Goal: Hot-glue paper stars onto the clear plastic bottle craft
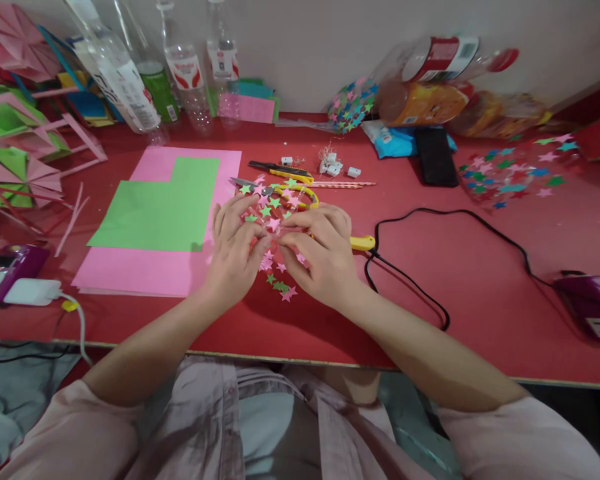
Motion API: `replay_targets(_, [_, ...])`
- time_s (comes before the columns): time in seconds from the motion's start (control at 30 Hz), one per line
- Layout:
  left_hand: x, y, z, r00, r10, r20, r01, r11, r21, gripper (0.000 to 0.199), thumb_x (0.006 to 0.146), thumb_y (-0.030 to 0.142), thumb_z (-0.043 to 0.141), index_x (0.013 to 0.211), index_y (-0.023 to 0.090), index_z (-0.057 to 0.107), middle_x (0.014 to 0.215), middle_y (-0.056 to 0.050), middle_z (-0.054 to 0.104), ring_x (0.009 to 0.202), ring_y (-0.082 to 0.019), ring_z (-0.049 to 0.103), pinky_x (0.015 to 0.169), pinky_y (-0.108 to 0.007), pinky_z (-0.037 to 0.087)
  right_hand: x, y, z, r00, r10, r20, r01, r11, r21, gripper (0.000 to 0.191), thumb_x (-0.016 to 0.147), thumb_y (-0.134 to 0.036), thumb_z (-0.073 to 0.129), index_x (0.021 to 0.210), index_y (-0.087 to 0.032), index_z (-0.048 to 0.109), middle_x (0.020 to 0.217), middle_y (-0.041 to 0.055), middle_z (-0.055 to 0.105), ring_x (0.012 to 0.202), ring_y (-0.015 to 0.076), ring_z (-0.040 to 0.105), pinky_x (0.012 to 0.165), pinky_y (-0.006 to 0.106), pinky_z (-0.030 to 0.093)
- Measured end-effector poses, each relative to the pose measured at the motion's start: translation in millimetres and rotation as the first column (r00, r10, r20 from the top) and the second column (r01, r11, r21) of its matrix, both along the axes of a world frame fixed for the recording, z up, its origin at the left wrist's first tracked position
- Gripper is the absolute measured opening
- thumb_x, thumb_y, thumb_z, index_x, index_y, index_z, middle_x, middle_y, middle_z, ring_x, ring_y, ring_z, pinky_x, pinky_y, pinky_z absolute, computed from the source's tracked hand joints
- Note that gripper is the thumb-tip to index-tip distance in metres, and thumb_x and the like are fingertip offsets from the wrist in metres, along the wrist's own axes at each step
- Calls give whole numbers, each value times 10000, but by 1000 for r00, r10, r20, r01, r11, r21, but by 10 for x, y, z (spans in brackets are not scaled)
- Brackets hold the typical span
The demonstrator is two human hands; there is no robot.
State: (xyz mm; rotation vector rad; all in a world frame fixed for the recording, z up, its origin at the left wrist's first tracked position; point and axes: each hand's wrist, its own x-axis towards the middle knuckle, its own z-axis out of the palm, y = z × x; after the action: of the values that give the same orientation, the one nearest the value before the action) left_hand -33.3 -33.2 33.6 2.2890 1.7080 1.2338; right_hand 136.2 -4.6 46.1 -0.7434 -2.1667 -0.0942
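Both hands meet over the red table, around a clear piece covered with pink and green stars (274,225). My left hand (236,250) is closed, thumb and fingertips pinching the piece's left side. From the right, my right hand (325,253) pinches it too, its fingertips almost touching those of the left. More pink and green stars (280,285) lie just below the fingers. Behind the hands are scissors with yellow handles (307,195), partly hidden, and a yellow cutter (290,175). A yellow-handled tool (363,243) with a black cord shows beside my right hand.
Green paper (155,213) lies on pink sheets (130,272) at the left. Plastic bottles (187,77) stand along the wall. A phone (436,157), star-covered clear pieces (515,173) and a black cord (495,233) are on the right. Paper models (23,173) fill the far left.
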Motion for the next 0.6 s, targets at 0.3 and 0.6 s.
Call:
replay_targets(0.3, [-11, 28, -60, 999, -33, -3, 33, 999, 35, 140, 922, 256, 480, 789, 224, 509, 1369, -27, 534, 1411, -224, 321, 1187, -556, 164, -9, 16, -7, 1000, -2, -12, 3, 999, 41, 47, 843, -175, 589, 838, -221, 595, 985, 34, 667, 981, 203, 534, 900, 405, 408])
replay_targets(0.6, [11, 17, -87, 999, -30, 10, 30, 999, 37, 149, 949, 285, 408, 874, 232, 525, 1515, -72, 359, 1453, -234, 238, 1189, -543, 157, 0, 12, 4, 1000, -7, -15, 7, 999, 36, 43, 848, -189, 590, 864, -229, 596, 997, 31, 665, 995, 208, 537, 911, 412, 411])
